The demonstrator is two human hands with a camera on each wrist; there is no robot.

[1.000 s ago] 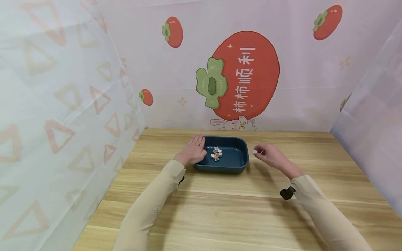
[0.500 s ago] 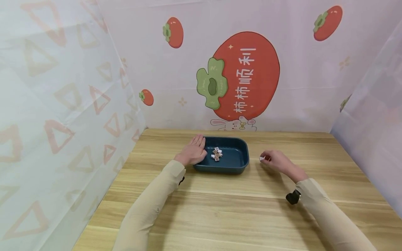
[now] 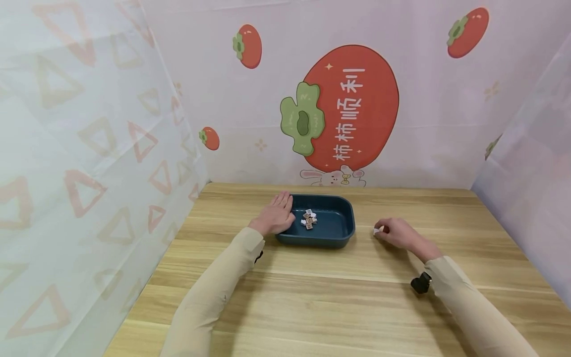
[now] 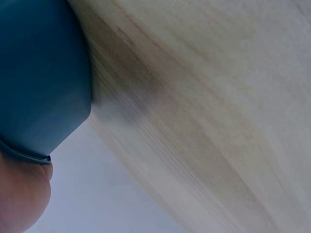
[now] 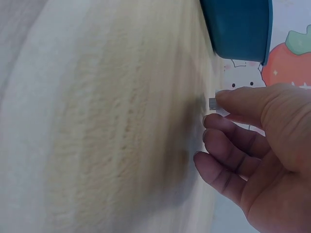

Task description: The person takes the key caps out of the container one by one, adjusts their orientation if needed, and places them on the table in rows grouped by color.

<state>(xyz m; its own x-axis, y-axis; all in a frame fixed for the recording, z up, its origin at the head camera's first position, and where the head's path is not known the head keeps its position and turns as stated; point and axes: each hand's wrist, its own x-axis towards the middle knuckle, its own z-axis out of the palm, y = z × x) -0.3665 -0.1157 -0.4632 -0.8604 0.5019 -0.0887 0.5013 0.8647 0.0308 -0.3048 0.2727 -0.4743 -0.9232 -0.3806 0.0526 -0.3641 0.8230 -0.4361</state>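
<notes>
A dark blue tray stands at the back middle of the table. Inside it, left of centre, lies a little heap of small white and brown tiles, some with marks too small to read. My left hand rests across the tray's left rim with its fingers straight; the left wrist view catches only a bit of that hand over the rim. Right of the tray, low over the table, my right hand pinches a small white tile between thumb and index finger. The other fingers are curled loosely below.
The wood-grain table extends toward me in front of the tray. A white cloth printed with persimmons hangs just behind the table, and more cloth closes off the left side and the right side.
My right hand, still pinching the tile, has moved away from the tray, to the right and nearer to me, and lower toward the table. The left hand and tray have stayed put.
</notes>
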